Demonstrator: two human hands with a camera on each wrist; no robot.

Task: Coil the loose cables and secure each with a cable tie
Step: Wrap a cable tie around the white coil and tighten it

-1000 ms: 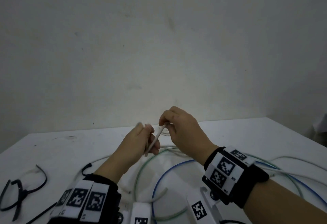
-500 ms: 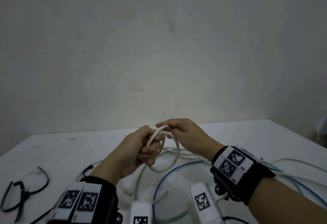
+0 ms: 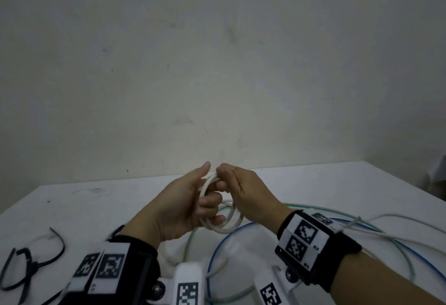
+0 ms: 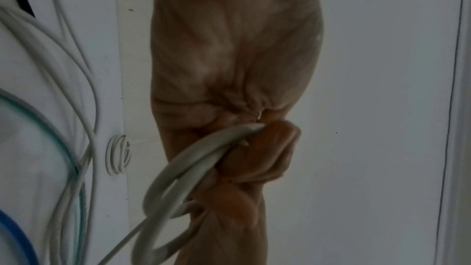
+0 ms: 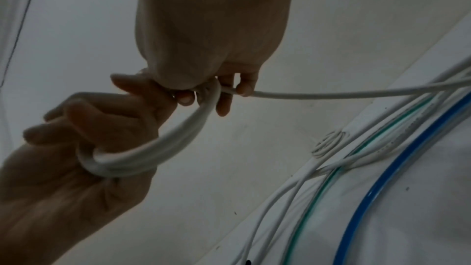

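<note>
A white cable [image 3: 222, 228] is wound into a small coil of a few loops held above the white table [image 3: 101, 210]. My left hand [image 3: 193, 198] grips the coil [image 4: 183, 168], with its fingers curled through the loops [image 5: 142, 156]. My right hand [image 3: 241, 189] pinches the same white cable [image 5: 216, 92] at the coil's top, touching the left hand. The cable's loose length [image 5: 356, 93] trails off to the right onto the table. Black cable ties [image 3: 31, 263] lie at the table's left front.
Loose blue [image 3: 217, 251], green [image 3: 190, 244] and white [image 3: 398, 218] cables lie in wide loops on the table under and to the right of my hands. A small wound white coil [image 5: 328, 144] lies among them. A plain wall stands behind the table.
The white cable went from a straight piece between my hands to one loop, then a coil of a few loops. My right hand has come back against the left.
</note>
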